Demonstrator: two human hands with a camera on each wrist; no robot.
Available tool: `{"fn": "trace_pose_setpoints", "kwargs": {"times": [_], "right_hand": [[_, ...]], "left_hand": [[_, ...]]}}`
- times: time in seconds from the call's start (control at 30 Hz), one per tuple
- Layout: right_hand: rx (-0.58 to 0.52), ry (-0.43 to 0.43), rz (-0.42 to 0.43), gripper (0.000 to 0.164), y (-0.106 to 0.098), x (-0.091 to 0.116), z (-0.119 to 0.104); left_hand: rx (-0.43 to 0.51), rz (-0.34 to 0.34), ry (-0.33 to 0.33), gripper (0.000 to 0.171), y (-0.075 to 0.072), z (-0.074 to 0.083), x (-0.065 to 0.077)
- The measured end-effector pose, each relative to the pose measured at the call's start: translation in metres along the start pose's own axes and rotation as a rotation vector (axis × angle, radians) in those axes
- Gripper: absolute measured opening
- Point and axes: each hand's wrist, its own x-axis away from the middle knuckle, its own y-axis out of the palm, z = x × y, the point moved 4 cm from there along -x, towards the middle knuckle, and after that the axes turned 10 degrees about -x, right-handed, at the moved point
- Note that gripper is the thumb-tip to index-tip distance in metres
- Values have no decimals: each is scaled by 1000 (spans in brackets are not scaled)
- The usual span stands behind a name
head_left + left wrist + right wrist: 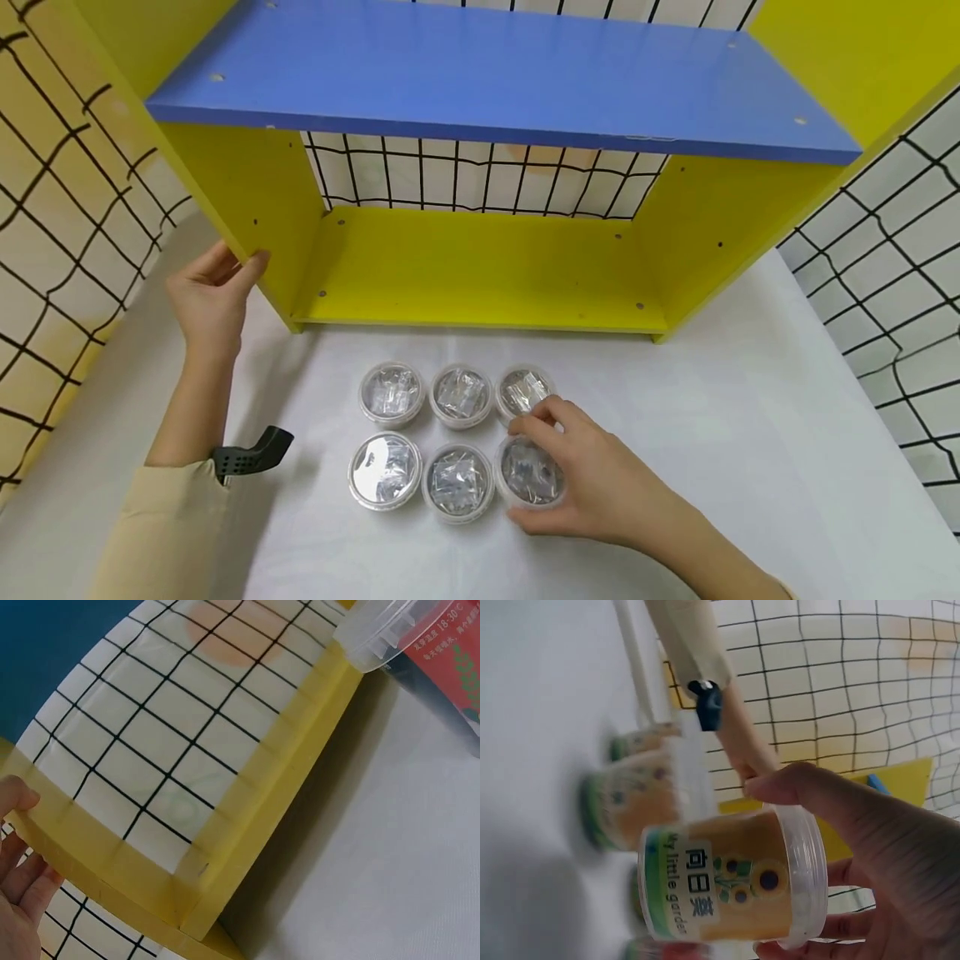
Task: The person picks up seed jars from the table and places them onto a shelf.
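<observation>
My left hand grips the front edge of the yellow side panel of a blue and yellow shelf, thumb on the inner face and fingers outside. In the right wrist view, my right hand holds a plastic planting cup around its clear lid. Its orange label shows sunflowers and the words "My little garden". From above, this cup is the front right one of two rows. Beside it are a front middle cup and, behind, a back right cup. Silvery packets show through the lids.
The shelf has a blue upper board and a yellow bottom board, standing on a white-covered table. Black wire grid surrounds it at the back and sides. More cups include the front left one.
</observation>
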Motion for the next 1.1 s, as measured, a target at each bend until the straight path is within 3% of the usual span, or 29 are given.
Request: {"fn": "trace_pose_setpoints", "kwargs": {"times": [0.33, 0.87, 1.1], "right_hand": [[17, -49, -31, 58, -30, -22, -13], [-5, 24, -42, 56, -79, -41, -31], [25, -22, -33, 56, -94, -61, -52]], "left_hand": [[0, -3, -13, 39, -5, -1, 1], [8, -24, 11, 38, 0, 0, 0], [-2, -26, 10, 38, -1, -1, -1]]}}
